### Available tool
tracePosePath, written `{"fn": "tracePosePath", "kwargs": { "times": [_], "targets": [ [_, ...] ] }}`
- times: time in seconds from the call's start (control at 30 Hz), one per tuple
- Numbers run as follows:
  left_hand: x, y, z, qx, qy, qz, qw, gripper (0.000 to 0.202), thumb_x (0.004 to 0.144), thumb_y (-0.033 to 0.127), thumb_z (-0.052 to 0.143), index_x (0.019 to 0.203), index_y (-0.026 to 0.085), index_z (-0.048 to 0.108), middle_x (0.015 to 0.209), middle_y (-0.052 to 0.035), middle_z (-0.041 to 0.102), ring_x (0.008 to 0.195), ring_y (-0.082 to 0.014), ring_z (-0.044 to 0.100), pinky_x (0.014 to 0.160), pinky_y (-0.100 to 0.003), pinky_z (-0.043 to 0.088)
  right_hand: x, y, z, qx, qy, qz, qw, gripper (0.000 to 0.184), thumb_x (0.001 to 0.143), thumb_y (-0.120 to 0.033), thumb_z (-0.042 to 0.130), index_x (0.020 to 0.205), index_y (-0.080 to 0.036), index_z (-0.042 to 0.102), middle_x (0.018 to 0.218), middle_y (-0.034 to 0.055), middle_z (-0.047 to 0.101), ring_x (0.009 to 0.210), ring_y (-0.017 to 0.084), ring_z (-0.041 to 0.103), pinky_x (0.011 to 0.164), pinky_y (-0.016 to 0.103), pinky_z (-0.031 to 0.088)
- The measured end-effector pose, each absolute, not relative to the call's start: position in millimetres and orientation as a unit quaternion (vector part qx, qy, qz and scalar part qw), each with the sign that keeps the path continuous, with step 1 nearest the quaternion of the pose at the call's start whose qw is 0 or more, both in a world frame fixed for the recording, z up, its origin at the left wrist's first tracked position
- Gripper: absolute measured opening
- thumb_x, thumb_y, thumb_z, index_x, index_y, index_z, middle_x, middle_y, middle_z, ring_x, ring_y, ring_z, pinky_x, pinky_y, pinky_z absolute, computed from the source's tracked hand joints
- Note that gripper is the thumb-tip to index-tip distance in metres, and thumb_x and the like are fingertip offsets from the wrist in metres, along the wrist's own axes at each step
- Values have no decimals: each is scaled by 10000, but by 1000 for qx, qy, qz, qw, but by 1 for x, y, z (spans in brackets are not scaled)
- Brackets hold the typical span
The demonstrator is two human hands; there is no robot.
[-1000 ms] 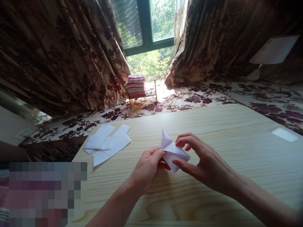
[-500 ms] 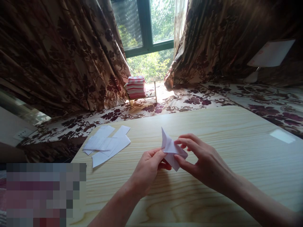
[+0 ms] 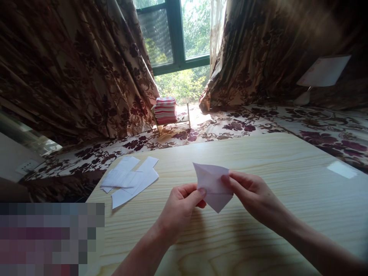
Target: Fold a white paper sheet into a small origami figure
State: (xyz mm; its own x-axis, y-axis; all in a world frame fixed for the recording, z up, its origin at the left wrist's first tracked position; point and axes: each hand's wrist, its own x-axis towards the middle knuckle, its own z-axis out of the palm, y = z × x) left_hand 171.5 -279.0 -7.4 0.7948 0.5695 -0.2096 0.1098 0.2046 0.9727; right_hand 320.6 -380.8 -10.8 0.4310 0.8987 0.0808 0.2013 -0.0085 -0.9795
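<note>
A small folded sheet of white paper (image 3: 214, 182) is held up between both hands, above the table. Its broad face is toward me, with a crease across the lower part and a point at the bottom. My left hand (image 3: 184, 205) pinches its left edge, thumb in front and fingers behind. On the right edge, my right hand (image 3: 253, 191) grips the paper with the thumb over its front. The fingers behind the sheet are partly hidden.
Several white paper pieces (image 3: 140, 184) lie overlapping at the left of the wooden table (image 3: 287, 165). Beyond the table, a small stand holds folded red-and-white cloths (image 3: 166, 110) by the window. A lamp (image 3: 323, 72) stands at the far right.
The paper's raised flap now lies flat, so a broad face shows. My right hand has shifted from pinching the folds to holding the right edge. The view has tilted up slightly.
</note>
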Motion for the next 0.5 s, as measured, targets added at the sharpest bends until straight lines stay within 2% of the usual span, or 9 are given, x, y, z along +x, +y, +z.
{"fn": "tracePosePath", "kwargs": {
  "times": [0.23, 0.4, 0.5],
  "targets": [
    [171, -280, -1, 548, 235, 150, 788, 214, 789, 270, 579, 797, 99, 709, 728, -70, 615, 687, -143, 503, 718, -304, 413, 324, -380, -12, -544, -344, 482, 594, 383, 836, -499, 517, 699, -146, 575, 636, -1, 508, 621, 126, 460, 598, 256, 386],
    [172, -280, 0, 589, 261, 172, 745, 201, 765, 263, 626, 865, 114, 717, 743, -60, 649, 717, -150, 531, 706, -274, 413, 322, -380, -10, -592, -399, 412, 566, 401, 847, -503, 489, 684, -148, 580, 635, -1, 516, 616, 124, 446, 566, 240, 365],
    [175, -282, 2, 576, 263, 189, 751, 244, 744, 271, 658, 931, 125, 715, 787, -62, 683, 757, -164, 566, 738, -273, 424, 318, -381, -10, -613, -442, 368, 541, 394, 863, -484, 461, 676, -157, 579, 664, 8, 559, 640, 140, 493, 555, 236, 384]
  ]
}}
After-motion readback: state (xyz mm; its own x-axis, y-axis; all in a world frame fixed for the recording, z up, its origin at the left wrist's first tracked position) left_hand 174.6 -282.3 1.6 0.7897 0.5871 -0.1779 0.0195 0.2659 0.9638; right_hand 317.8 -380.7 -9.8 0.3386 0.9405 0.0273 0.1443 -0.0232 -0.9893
